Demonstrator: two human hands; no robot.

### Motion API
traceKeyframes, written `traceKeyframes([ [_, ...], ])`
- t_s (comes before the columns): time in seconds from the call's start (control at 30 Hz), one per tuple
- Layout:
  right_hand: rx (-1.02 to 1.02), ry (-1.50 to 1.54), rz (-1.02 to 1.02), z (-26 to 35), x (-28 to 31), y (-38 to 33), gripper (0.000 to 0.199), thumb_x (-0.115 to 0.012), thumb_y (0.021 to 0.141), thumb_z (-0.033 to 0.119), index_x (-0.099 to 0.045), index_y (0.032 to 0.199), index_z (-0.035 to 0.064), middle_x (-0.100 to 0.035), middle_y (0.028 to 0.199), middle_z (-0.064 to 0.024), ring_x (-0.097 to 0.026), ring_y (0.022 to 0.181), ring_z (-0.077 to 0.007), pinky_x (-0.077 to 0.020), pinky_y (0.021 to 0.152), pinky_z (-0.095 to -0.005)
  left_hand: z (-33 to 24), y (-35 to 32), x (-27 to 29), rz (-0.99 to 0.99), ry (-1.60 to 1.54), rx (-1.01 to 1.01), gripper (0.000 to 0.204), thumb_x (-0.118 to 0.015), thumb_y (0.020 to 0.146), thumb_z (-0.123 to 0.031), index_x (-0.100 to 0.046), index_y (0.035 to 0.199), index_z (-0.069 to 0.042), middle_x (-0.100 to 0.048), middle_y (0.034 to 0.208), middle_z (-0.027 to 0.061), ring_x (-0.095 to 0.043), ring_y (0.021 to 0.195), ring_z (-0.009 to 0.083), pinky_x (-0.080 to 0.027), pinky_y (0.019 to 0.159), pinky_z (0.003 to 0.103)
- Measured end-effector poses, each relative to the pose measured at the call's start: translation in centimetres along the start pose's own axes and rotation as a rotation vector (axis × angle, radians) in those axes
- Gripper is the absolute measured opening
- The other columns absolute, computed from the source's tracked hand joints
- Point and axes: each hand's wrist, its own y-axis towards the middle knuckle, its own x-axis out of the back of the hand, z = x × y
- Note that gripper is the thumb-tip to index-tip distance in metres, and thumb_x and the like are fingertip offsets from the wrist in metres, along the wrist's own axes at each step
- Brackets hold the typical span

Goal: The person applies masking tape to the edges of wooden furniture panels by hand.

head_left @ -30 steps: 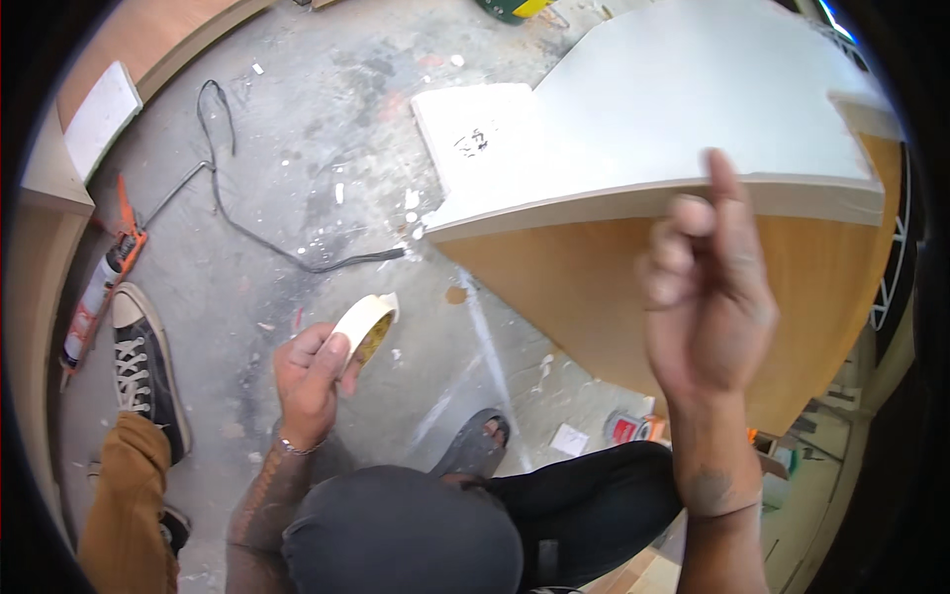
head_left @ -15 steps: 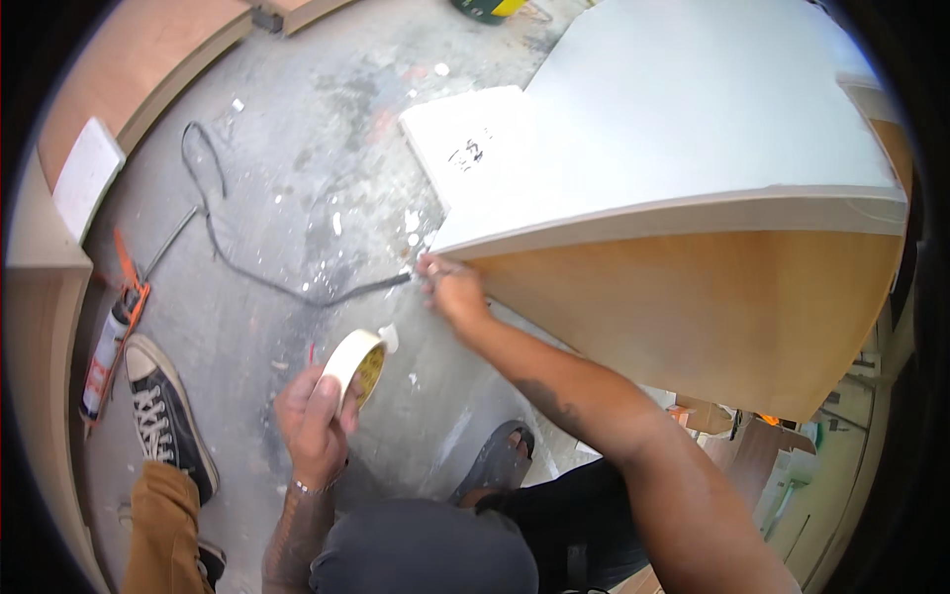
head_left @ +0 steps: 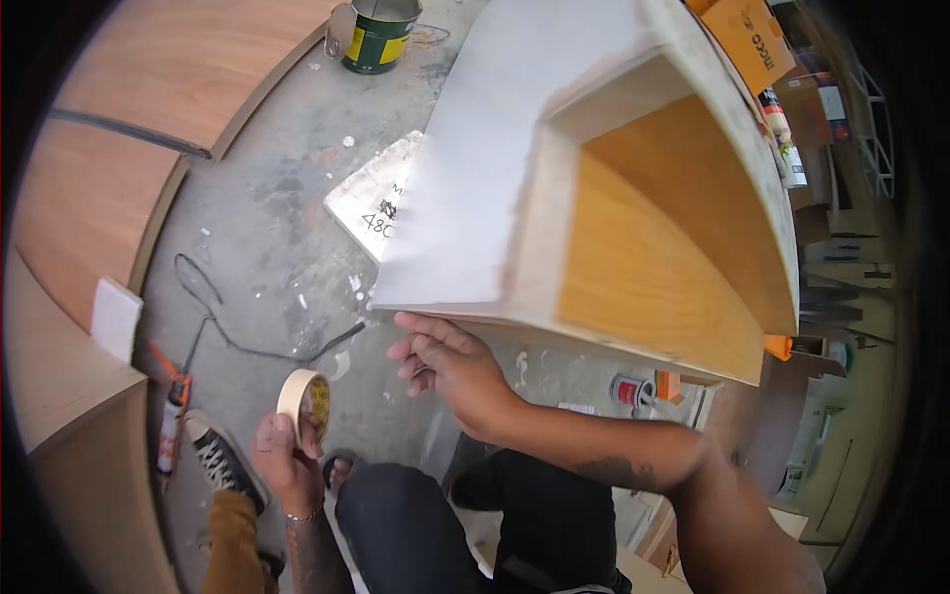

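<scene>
Cream tape roll (head_left: 303,398) held low near the knees in the left hand (head_left: 287,460), grip closed round its rim, about where it was half a second ago. Higher up, right hand (head_left: 450,366) now pulled back a little from the cabinet corner, fingers loose and holding nothing, just under the white edge of the wooden cabinet (head_left: 594,198). Looks tipped more than before, so the orange inside now shows. Farther off on the grey floor (head_left: 267,198), a black cable (head_left: 247,342) and a green paint can (head_left: 381,35).

Dusty concrete floor (head_left: 267,228), curved wooden panels (head_left: 148,109)
</scene>
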Motion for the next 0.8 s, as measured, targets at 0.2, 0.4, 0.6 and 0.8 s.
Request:
traceKeyframes([
  [0.2, 0.341, 0.164, 0.168, 6.8, -0.1, -13.2, 0.028, -0.046, 0.105, 0.008, -0.056, 0.13, 0.0008, -0.065, 0.106, -0.0117, -0.061, 0.09, -0.0175, -0.0508, 0.081, -0.0325, -10.5, -4.8, -7.0, -0.047, 0.067, 0.094, 0.031, -0.058, 0.1, -0.026, -0.064, 0.096, 0.005, -0.06, 0.067, 0.0066, -0.052, 0.054, 0.0118, -0.045, 0.057, 0.025],
  [0.4, -0.078, 0.068, -0.026, 5.7, 0.5, -25.0, 0.036, -0.053, 0.106, 0.021, -0.057, 0.133, -0.0025, -0.066, 0.123, -0.0123, -0.062, 0.11, -0.0147, -0.0485, 0.095, -0.0278, -15.0, -14.2, -13.3, 0.14, 0.387, 0.223, 0.024, -0.062, 0.099, -0.02, -0.071, 0.105, 0.002, -0.073, 0.097, 0.0082, -0.066, 0.09, 0.0158, -0.051, 0.088, 0.031],
  [0.6, 0.047, 0.061, -0.14, 10.3, -0.3, -32.9, 0.038, -0.064, 0.1, 0.024, -0.06, 0.125, -0.0037, -0.069, 0.108, -0.0084, -0.063, 0.099, -0.0117, -0.0511, 0.087, -0.0277, -22.4, -23.0, -21.8, 0.578, 0.662, -0.058, 0.028, -0.074, 0.079, -0.003, -0.071, 0.106, 0.0, -0.064, 0.116, 0.0128, -0.055, 0.12, 0.0345, -0.04, 0.105, 0.046],
  [0.8, 0.234, -0.093, -0.192, 15.9, 3.0, -41.2, 0.026, -0.065, 0.097, 0.02, -0.064, 0.113, -0.0012, -0.068, 0.095, -0.0065, -0.062, 0.088, -0.0106, -0.0516, 0.077, -0.0295, -22.7, -29.0, -25.0, 0.297, 0.202, 0.218, 0.038, -0.059, 0.096, -0.031, -0.06, 0.12, 0.0, -0.058, 0.12, 0.0122, -0.053, 0.118, 0.0274, -0.04, 0.106, 0.043],
])
